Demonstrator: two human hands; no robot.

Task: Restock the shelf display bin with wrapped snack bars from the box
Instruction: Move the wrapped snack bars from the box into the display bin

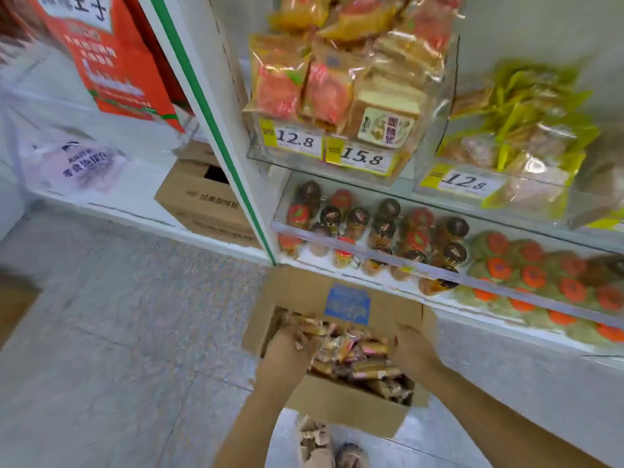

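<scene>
Grey tiled shop floor (118,332) at the foot of white shelving, with both hands down in an open box of bars.

The cardboard box (344,405) sits on the floor against the bottom shelf, heaped with wrapped snack bars (358,356). The left hand (290,352) reaches in at the box's left side, fingers curled round a bunch of bars. The right hand (413,354) is at the right side, fingers bent down into the heap; the blur hides whether they have closed on anything. Higher up, a clear display bin (270,153) holds wrapped cakes, with price tags (297,140) reading 12.8 and 15.8 on its front. Lidded jars (381,228) fill the shelf between the bin and the box. A second carton (202,201) stands left of the green-edged upright (216,130).
</scene>
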